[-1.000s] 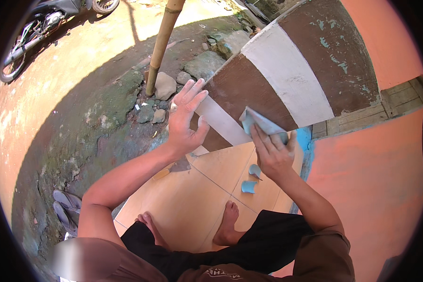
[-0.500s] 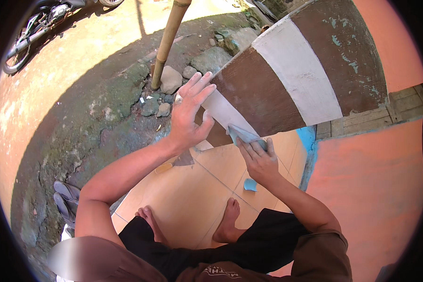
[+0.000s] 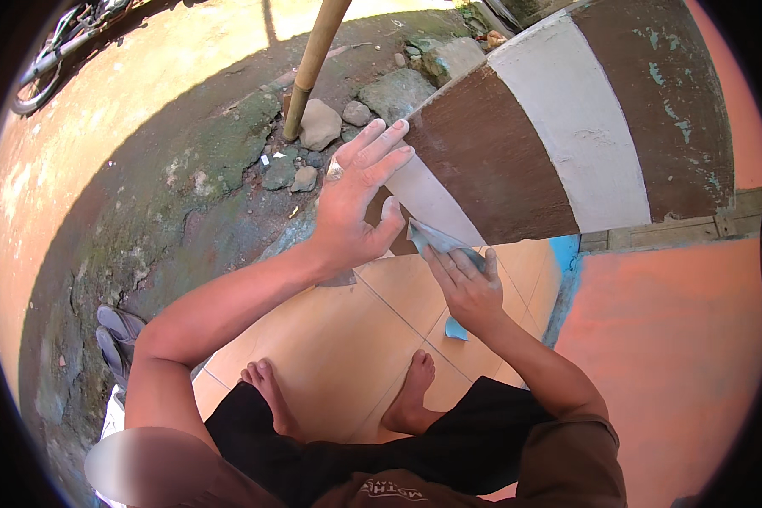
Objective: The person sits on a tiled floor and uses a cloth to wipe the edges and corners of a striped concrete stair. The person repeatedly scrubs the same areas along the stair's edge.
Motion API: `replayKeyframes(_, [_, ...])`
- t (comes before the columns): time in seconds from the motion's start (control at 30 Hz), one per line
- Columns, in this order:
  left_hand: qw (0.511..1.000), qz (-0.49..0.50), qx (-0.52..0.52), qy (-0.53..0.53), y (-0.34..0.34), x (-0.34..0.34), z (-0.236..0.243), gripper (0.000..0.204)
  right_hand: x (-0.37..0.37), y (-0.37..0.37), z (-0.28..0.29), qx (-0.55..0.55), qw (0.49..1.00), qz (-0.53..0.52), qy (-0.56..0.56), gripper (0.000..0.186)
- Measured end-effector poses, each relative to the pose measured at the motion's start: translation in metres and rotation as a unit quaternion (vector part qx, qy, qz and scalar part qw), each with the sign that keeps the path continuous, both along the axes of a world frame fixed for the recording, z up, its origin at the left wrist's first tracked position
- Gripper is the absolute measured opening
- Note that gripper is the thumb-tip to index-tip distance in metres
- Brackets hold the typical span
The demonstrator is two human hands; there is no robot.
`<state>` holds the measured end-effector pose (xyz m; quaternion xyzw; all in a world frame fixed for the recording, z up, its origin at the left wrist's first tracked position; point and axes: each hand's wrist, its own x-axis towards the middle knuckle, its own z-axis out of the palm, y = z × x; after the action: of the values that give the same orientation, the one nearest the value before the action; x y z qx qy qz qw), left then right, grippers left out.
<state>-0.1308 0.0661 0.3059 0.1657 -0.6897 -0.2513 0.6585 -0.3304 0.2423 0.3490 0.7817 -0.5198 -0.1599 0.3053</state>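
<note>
My left hand [image 3: 361, 207] rests at the left end of a curved panel [image 3: 508, 148] painted in brown and white stripes, fingers stretched out toward its upper edge and thumb apart. Below and right of it, my right hand [image 3: 461, 284] presses a folded blue-grey sheet [image 3: 432, 237], apparently sandpaper, against the lower part of the narrow white stripe [image 3: 419, 195]. The brown band at the far right shows flaking patches of pale blue. A blue piece of sheet [image 3: 455, 330] lies on the tiles, and a scraper, partly hidden by my left arm, lies nearby.
I stand barefoot on tan tiles [image 3: 330, 364]. A bamboo pole [image 3: 313, 63], rocks [image 3: 320, 123] and mossy ground lie at the left, with sandals [image 3: 114, 339] and a parked motorbike [image 3: 42, 76] beyond. A salmon wall surface [image 3: 660, 339] is on the right.
My right hand has moved left along the panel's lower part with the folded sheet, from the brown band onto the white stripe. My left hand has shifted up and right, as has the panel in view.
</note>
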Motion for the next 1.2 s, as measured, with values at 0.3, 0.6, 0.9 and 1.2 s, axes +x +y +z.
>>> replayKeyframes(0.3, [0.994, 0.04, -0.098, 0.025, -0.006, -0.014, -0.017, 0.05, 0.015, -0.035, 0.084, -0.201, 0.978, 0.013, 0.054, 0.043])
replayKeyframes(0.6, [0.981, -0.139, -0.123, -0.055, 0.034, -0.017, -0.034, 0.048, 0.015, -0.02, -0.013, 0.126, 0.983, 0.032, -0.131, 0.029])
replayKeyframes(0.9, [0.954, -0.233, 0.067, -0.173, 0.048, -0.014, -0.019, 0.046, 0.025, -0.033, 0.056, 0.226, 0.775, -0.157, -0.569, 0.024])
replayKeyframes(1.2, [0.917, -0.162, 0.243, -0.271, 0.092, -0.02, -0.029, 0.026, -0.04, -0.009, 0.026, -0.031, 0.868, 0.155, -0.47, 0.035])
